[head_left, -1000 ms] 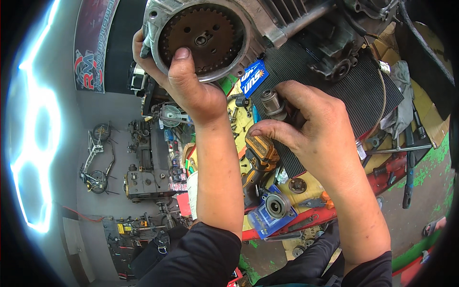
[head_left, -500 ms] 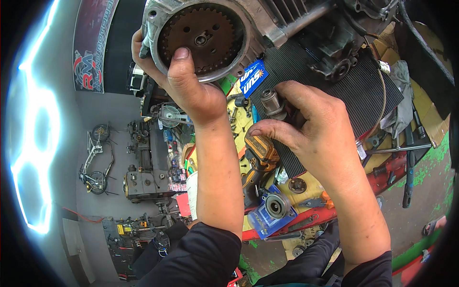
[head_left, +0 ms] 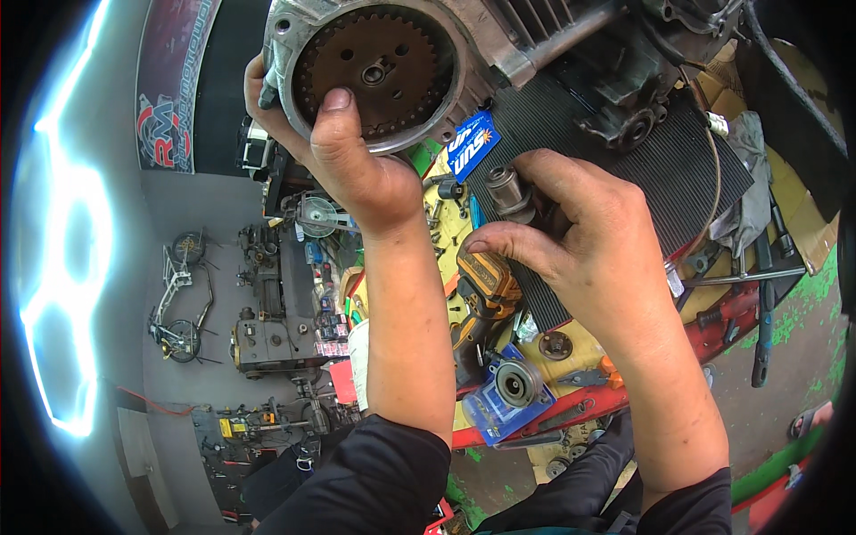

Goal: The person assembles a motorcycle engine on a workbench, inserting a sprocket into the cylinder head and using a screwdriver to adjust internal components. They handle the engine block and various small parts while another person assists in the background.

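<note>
At the top, my left hand [head_left: 349,156] grips the rim of a grey metal engine housing [head_left: 493,53]. Its thumb presses on a dark toothed sprocket [head_left: 415,67] inside the round opening, while the fingers wrap behind. My right hand [head_left: 593,218] is raised over a ribbed black mat [head_left: 557,116]. A stepped, cylindrical metal part [head_left: 506,189] sticks out of its curled grasp, thumb and index finger standing apart around it. The hidden fingers seem to hold its lower end. Right of the sprocket housing, more of the engine [head_left: 624,98] rests over the mat.
A yellow-and-black power tool [head_left: 488,285] lies below the mat. Near the bench's red edge [head_left: 580,410] are a round metal part [head_left: 517,382] on blue packaging, a small dark disc [head_left: 555,346] and orange-handled pliers [head_left: 588,377]. A blue card [head_left: 473,147] lies beside the engine.
</note>
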Tool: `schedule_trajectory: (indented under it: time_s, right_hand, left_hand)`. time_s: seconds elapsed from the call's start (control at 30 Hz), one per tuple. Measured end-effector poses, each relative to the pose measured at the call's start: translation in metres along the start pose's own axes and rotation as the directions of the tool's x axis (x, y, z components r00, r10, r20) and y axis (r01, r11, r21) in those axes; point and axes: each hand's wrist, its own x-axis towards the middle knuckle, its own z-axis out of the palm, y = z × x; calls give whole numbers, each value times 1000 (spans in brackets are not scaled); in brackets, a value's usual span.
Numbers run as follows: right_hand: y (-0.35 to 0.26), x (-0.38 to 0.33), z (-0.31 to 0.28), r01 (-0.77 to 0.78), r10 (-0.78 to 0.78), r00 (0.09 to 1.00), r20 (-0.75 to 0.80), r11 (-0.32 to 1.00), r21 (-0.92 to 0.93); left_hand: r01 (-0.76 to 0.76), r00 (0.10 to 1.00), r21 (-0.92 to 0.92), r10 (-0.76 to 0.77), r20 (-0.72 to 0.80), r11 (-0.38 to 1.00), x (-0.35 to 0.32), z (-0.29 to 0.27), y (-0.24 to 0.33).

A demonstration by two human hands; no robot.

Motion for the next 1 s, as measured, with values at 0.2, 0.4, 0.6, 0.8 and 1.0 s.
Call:
schedule_trajectory:
  time_s: [0.2, 0.4, 0.6, 0.8, 1.0]
  right_hand:
    - [-1, 0, -1, 10, -10, 1000, -8, 1000, -11]
    - [0, 0, -1, -3, 3, 1000, -1, 1000, -4]
    - [0, 0, 0, 16, -16, 1000, -19, 1000, -13]
    - [-1, 0, 0, 6, -6, 1000, -18, 1000, -6]
    - [-2, 0, 0, -9, 9, 1000, -14, 1000, -4]
  left_hand:
    - [0, 1000, -4, 0, 8, 1000, -1, 3, 2]
    - [10, 1000, -17, -10, 20, 1000, -1, 3, 1]
    - [-64, 997, -39, 65, 46, 997, 0, 5, -4]
    - [-44, 998, -48, 46, 51, 998, 0, 6, -3]
    - [8, 1000, -49, -7, 21, 999, 1, 1, -1]
